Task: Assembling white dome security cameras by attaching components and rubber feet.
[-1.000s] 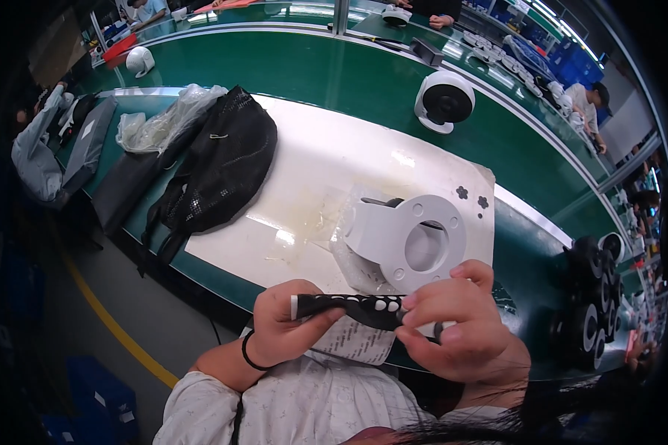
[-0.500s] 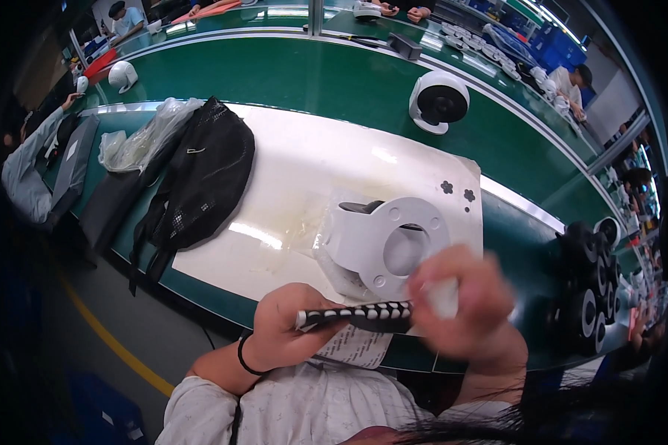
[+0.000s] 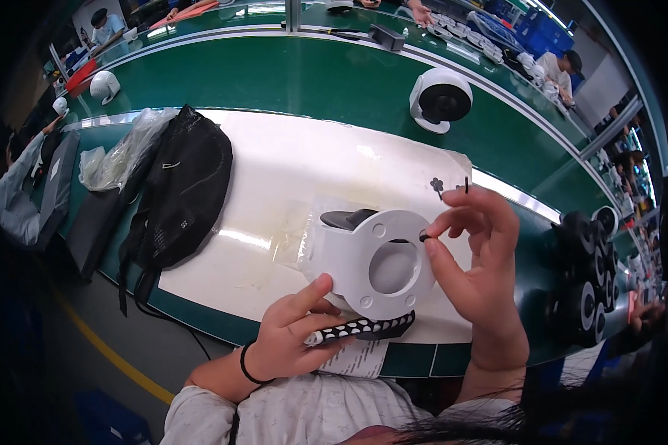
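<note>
A white plastic housing (image 3: 334,259) lies on a clear plastic bag (image 3: 312,215), its ring-shaped base with several round recesses facing up toward me. Between the thumb and finger of my right hand (image 3: 479,259) is a small black round pad (image 3: 424,237), held at the ring's right edge near a recess. My left hand (image 3: 293,330) grips a folded black strip with white dots (image 3: 364,327) just in front of the housing. One extended digit of that hand reaches the housing's near left side. Printed backing paper (image 3: 352,360) hangs below the strip.
A black mesh bag (image 3: 189,189) and a crumpled clear bag (image 3: 119,159) lie at the left. Across the green bench stands a round-headed white device (image 3: 441,100). Black round parts (image 3: 590,274) are piled at the right. Other people work beyond the metal rail.
My right hand has moved from beside the strip up to the ring's right edge, carrying the small black pad. The left hand has shifted slightly, with a digit now extended to the housing.
</note>
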Demonstrator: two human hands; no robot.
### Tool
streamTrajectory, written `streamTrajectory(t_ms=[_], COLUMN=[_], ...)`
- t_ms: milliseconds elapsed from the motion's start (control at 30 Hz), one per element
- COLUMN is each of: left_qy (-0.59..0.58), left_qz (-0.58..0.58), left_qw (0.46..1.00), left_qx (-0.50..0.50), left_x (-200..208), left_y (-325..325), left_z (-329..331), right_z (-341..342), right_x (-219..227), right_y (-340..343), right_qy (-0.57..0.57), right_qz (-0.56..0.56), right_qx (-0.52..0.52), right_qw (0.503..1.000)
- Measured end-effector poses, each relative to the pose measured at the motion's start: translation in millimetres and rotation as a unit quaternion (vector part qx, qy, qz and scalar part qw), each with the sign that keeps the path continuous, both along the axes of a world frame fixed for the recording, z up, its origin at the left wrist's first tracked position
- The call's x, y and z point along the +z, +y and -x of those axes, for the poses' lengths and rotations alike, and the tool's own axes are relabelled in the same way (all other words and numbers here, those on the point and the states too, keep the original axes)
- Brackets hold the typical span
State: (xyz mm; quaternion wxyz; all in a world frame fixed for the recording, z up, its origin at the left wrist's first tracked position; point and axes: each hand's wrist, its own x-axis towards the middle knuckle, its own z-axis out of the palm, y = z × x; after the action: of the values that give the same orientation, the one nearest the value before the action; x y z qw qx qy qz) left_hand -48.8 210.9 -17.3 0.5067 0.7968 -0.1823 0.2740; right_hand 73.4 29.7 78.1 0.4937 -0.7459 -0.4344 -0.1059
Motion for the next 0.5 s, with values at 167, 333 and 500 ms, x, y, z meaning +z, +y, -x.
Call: streamTrajectory(t_ms=[167,333,500], left_qy=[-0.004,-0.012,-0.008], left_qz=[-0.011,-0.029,-0.029], left_qw=[1.000,0.999,1.000], left_qx=[0.008,0.014,0.003], left_x=[-5.4,-7.8,-8.1], left_y=[0.1,2.6,2.5], left_z=[1.0,2.3,2.0], right_z=[-1.0,8.9,21.3], right_x=[0.0,8.0,13.6], right_y=[-1.4,-5.4,-4.0], right_qy=[0.025,-0.116,-0.226], right_qz=[0.002,0.111,0.158], right_qx=[-0.003,-0.010,0.005], right_qw=[1.000,0.987,0.961])
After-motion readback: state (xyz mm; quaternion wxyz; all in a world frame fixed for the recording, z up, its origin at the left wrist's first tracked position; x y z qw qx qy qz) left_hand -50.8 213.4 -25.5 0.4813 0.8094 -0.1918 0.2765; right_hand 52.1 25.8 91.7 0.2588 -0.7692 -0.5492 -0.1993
